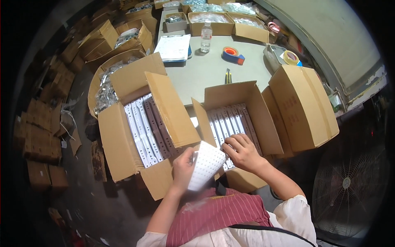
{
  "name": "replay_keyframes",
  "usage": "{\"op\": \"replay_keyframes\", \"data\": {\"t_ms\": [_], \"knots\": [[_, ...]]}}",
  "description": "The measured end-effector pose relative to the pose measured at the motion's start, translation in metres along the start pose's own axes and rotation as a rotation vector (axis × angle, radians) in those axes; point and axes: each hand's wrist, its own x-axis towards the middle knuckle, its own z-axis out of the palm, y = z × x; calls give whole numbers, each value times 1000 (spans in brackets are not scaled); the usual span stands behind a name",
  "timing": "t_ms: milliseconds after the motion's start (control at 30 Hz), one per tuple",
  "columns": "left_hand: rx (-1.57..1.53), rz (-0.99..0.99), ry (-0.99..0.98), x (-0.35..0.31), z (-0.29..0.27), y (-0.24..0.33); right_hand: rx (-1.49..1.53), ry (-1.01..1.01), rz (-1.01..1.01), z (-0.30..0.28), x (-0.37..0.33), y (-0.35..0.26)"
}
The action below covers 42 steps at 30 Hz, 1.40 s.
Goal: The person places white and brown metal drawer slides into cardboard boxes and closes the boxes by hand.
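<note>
A white sheet [206,164] with rows of small printed marks, like a label sheet, is curled in front of my body. My left hand [183,168] is closed on its left edge. At the sheet's right corner, my right hand [242,153] has its fingers pinched together; what they hold is too small to make out. Just beyond is an open carton [228,91] with white and brown perforated strips [226,116] in a row. Another open carton [112,138] on the left holds similar white strips [138,131] and brown strips [158,125].
A closed carton [306,109] stands right of the open ones. On the table [185,80] are a yellow cutter [228,76], tape dispenser [233,55], water bottle [206,38] and clipboard [173,47]. Boxes of bagged parts [210,18] line the back. A fan [346,182] stands at right.
</note>
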Motion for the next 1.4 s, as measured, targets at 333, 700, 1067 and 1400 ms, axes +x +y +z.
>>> {"op": "replay_keyframes", "data": {"t_ms": [333,700,1067,1400], "knots": [[-2,-43,13,1,1,1,-31,2,-103,-1,-4,-1],[100,31,6,2,4,0,-332,-671,219,75,-26,194],[73,95,28,-3,-4,-7,-320,-1034,61,129,-37,217],[109,144,35,-4,-2,-9,-330,-1021,6,121,-41,210]]}}
